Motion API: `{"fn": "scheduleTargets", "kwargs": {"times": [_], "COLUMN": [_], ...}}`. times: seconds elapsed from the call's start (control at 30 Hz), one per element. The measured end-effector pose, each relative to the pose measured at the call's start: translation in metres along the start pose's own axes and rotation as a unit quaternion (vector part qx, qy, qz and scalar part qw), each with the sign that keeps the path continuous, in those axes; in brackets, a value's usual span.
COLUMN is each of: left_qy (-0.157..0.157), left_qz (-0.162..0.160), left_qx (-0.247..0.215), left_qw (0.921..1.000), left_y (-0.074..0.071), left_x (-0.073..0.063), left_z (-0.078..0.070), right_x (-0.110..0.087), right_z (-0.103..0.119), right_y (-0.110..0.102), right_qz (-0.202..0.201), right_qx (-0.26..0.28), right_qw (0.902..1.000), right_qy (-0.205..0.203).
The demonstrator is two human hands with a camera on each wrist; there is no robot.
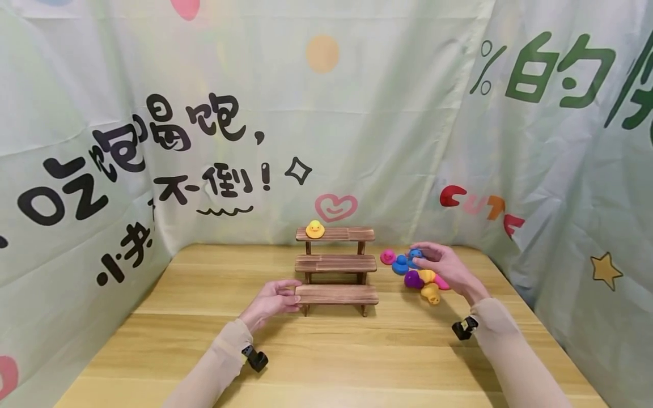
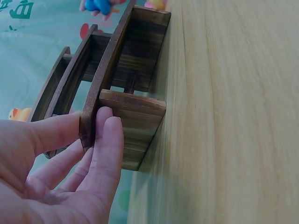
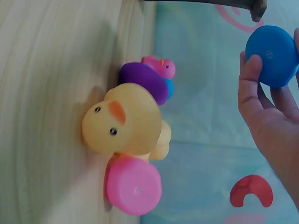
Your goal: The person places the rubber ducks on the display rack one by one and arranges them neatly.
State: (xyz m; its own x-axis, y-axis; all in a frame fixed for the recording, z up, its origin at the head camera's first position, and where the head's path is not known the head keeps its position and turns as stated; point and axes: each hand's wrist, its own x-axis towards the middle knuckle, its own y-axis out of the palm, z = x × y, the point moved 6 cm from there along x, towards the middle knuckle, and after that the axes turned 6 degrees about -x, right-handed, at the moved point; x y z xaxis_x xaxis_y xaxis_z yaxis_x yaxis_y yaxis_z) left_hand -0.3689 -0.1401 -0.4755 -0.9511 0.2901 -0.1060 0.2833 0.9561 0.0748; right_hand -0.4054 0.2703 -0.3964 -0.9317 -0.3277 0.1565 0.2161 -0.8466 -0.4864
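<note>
A three-tier wooden shelf (image 1: 336,294) stands on the table, with a yellow rubber duck (image 1: 315,230) at the left of its top tier. My left hand (image 1: 271,301) pinches the left end of the lowest tier; the left wrist view has the thumb on top of the board (image 2: 88,105) and fingers beneath. To the right, my right hand (image 1: 449,267) holds a blue rubber duck (image 3: 270,56) between thumb and fingers, raised over the other ducks. Its flat underside faces the right wrist camera.
Right of the shelf lies a cluster of rubber ducks: a small pink one (image 1: 388,256), another blue one (image 1: 399,265), a purple one (image 1: 412,279), a yellow one (image 1: 431,294) and a pink one (image 3: 134,186). A printed curtain (image 1: 388,113) hangs behind the table.
</note>
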Motion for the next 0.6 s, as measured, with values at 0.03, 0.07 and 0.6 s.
{"fn": "scheduleTargets", "kwargs": {"times": [0.03, 0.07, 0.6], "left_qy": [0.0, -0.001, -0.002], "left_qz": [0.0, 0.0, -0.003], "left_qx": [0.0, 0.0, 0.002], "left_qw": [1.0, 1.0, 1.0], "left_y": [0.0, 0.001, -0.001], "left_x": [0.0, 0.0, 0.001], "left_z": [0.0, -0.001, 0.0], "right_x": [0.001, 0.001, 0.016], "right_z": [0.001, 0.002, 0.025], "right_y": [0.001, 0.002, 0.027], "right_qz": [0.0, 0.001, 0.031], "right_qx": [-0.002, -0.007, 0.028], "right_qw": [1.0, 1.0, 0.999], "right_qy": [0.002, 0.004, -0.013]}}
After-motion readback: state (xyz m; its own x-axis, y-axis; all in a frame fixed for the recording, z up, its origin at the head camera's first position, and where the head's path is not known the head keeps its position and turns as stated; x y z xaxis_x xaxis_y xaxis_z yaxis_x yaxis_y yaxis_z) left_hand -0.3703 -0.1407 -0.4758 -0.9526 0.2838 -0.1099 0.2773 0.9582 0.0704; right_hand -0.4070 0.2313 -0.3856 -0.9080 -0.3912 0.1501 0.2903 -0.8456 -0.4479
